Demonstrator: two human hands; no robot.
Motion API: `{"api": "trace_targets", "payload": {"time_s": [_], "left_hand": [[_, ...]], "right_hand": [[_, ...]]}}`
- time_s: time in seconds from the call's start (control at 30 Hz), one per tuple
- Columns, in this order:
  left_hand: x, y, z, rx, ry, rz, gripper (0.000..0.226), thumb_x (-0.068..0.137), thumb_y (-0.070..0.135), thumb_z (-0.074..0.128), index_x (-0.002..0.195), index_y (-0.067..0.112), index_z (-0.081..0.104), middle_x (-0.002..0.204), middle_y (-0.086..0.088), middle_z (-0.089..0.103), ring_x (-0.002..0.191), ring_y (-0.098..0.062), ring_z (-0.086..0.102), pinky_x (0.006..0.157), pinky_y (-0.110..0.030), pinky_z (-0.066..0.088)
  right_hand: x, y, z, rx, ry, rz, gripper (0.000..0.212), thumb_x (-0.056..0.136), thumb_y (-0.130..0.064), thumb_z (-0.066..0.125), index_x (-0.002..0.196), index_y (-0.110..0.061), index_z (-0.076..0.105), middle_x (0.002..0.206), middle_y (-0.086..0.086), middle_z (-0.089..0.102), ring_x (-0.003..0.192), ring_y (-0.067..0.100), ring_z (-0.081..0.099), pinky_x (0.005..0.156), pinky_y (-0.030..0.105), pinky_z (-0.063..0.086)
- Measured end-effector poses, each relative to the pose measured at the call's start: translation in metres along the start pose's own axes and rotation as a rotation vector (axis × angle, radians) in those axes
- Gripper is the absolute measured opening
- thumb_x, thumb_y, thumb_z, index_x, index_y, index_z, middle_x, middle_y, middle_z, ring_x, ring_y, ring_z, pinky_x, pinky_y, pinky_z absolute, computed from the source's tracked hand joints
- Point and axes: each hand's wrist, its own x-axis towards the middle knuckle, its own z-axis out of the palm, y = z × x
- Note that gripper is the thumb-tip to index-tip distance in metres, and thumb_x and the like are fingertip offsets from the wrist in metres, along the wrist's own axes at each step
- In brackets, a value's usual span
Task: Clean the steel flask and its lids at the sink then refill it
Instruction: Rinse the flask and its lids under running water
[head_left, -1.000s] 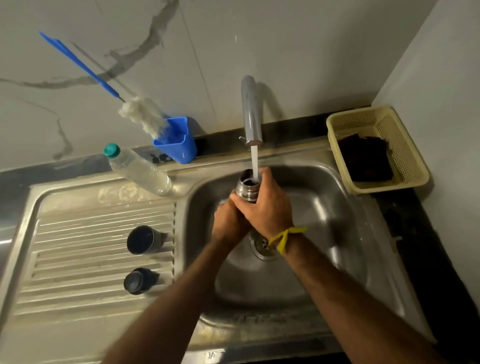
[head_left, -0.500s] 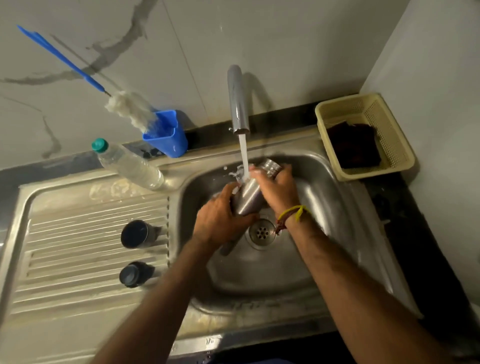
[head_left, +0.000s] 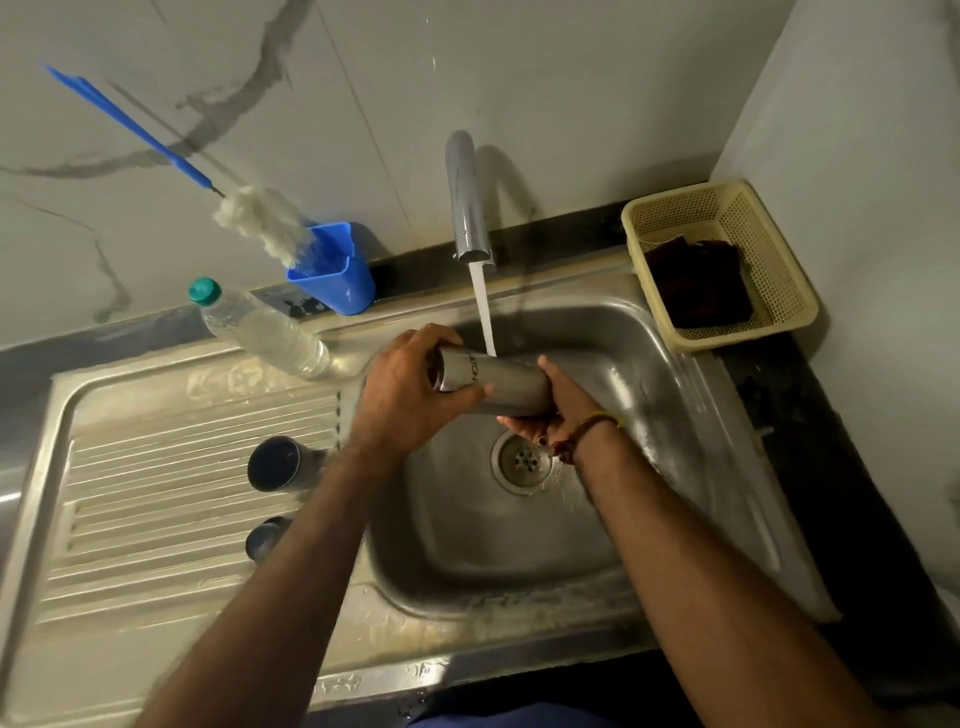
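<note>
The steel flask (head_left: 498, 383) lies sideways over the sink basin (head_left: 649, 415), under the water stream from the tap (head_left: 467, 208). My left hand (head_left: 410, 395) grips its left end, fingers and thumb curled round it. My right hand (head_left: 550, 410) holds the right end from beneath; that end is hidden by my palm. Two dark lids sit on the ribbed drainboard (head_left: 156, 493): the larger cup lid (head_left: 278, 464) and a smaller lid (head_left: 265, 538) partly behind my left forearm.
A clear plastic bottle (head_left: 260, 332) with a green cap lies at the drainboard's back. A blue holder (head_left: 332, 275) holds a bottle brush (head_left: 260, 223). A cream basket (head_left: 722, 265) with a dark cloth sits right of the sink. Drain (head_left: 524, 460) lies below my hands.
The flask went from upright under the tap, to tilted, to lying sideways. My left hand slid up to its left end; my right hand moved to the right end.
</note>
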Motion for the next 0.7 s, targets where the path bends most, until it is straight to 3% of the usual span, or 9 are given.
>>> {"api": "trace_targets", "payload": {"time_s": [0.1, 0.17, 0.23, 0.33, 0.4, 0.5, 0.57, 0.63, 0.7], "left_hand": [[0.009, -0.008, 0.001, -0.253, 0.047, -0.086, 0.046, 0.078, 0.042, 0.085, 0.114, 0.024, 0.063, 0.103, 0.008, 0.066, 0.092, -0.005, 0.063, 0.071, -0.012, 0.051], [0.018, -0.008, 0.001, -0.294, 0.054, -0.125, 0.045, 0.08, 0.043, 0.083, 0.115, 0.023, 0.064, 0.104, 0.005, 0.066, 0.094, -0.006, 0.063, 0.068, -0.014, 0.052], [0.029, -0.002, 0.002, -0.19, 0.038, -0.103, 0.048, 0.079, 0.051, 0.081, 0.115, 0.026, 0.063, 0.102, 0.002, 0.066, 0.091, -0.011, 0.063, 0.071, -0.025, 0.055], [0.047, 0.018, 0.007, -0.057, -0.014, -0.119, 0.041, 0.082, 0.049, 0.079, 0.111, 0.026, 0.063, 0.097, 0.004, 0.064, 0.088, -0.012, 0.061, 0.077, -0.03, 0.052], [0.055, 0.026, 0.012, -0.035, -0.012, -0.163, 0.035, 0.084, 0.051, 0.077, 0.104, 0.026, 0.063, 0.093, 0.004, 0.064, 0.086, -0.015, 0.063, 0.075, -0.033, 0.054], [0.056, 0.024, 0.017, -0.21, -0.083, -0.25, 0.04, 0.09, 0.054, 0.069, 0.114, 0.023, 0.06, 0.102, -0.004, 0.066, 0.083, -0.017, 0.069, 0.059, -0.029, 0.059], [0.05, 0.018, 0.016, -0.233, -0.128, -0.157, 0.044, 0.093, 0.054, 0.066, 0.125, 0.025, 0.057, 0.111, -0.003, 0.065, 0.089, -0.014, 0.068, 0.062, -0.026, 0.058], [0.047, 0.012, 0.018, -0.16, -0.126, -0.056, 0.042, 0.093, 0.057, 0.062, 0.123, 0.028, 0.057, 0.109, -0.001, 0.066, 0.093, -0.017, 0.066, 0.076, -0.036, 0.059], [0.05, 0.011, 0.024, -0.179, -0.05, -0.177, 0.029, 0.095, 0.051, 0.057, 0.114, 0.029, 0.057, 0.103, -0.003, 0.067, 0.089, -0.021, 0.069, 0.079, -0.045, 0.061]], "right_hand": [[0.001, -0.008, -0.013, -0.261, 0.094, -0.25, 0.058, 0.085, -0.058, 0.069, 0.12, -0.013, 0.059, 0.116, 0.015, 0.066, 0.103, 0.033, 0.068, 0.076, 0.044, 0.063], [0.0, -0.005, -0.019, -0.558, 0.258, -0.525, 0.069, 0.081, -0.062, 0.069, 0.132, -0.016, 0.055, 0.13, 0.012, 0.06, 0.117, 0.03, 0.061, 0.092, 0.047, 0.057], [-0.006, 0.004, -0.018, -0.833, 0.352, -0.85, 0.073, 0.083, -0.052, 0.071, 0.142, -0.017, 0.047, 0.144, 0.013, 0.048, 0.13, 0.029, 0.049, 0.102, 0.049, 0.049], [-0.02, 0.022, -0.003, -1.243, 0.173, -1.168, 0.09, 0.075, -0.046, 0.071, 0.151, -0.019, 0.031, 0.151, 0.009, 0.039, 0.135, 0.028, 0.043, 0.108, 0.052, 0.043], [-0.022, 0.033, 0.008, -1.426, 0.214, -1.227, 0.102, 0.067, -0.05, 0.078, 0.149, -0.015, 0.029, 0.148, 0.009, 0.043, 0.133, 0.028, 0.046, 0.111, 0.051, 0.039], [-0.014, 0.027, 0.02, -1.482, 0.446, -1.32, 0.091, 0.067, -0.05, 0.083, 0.14, -0.011, 0.045, 0.133, 0.013, 0.056, 0.121, 0.031, 0.055, 0.101, 0.052, 0.047], [-0.012, 0.006, 0.016, -1.489, 0.285, -1.233, 0.084, 0.07, -0.046, 0.081, 0.14, -0.015, 0.045, 0.129, 0.008, 0.059, 0.117, 0.027, 0.057, 0.096, 0.049, 0.051], [-0.015, -0.012, 0.016, -1.451, -0.015, -0.984, 0.087, 0.069, -0.043, 0.083, 0.142, -0.025, 0.039, 0.129, 0.002, 0.061, 0.118, 0.022, 0.058, 0.097, 0.044, 0.052], [-0.019, -0.004, 0.021, -1.548, -0.036, -1.039, 0.09, 0.071, -0.04, 0.081, 0.146, -0.026, 0.033, 0.132, 0.003, 0.059, 0.12, 0.024, 0.057, 0.099, 0.04, 0.049]]}}
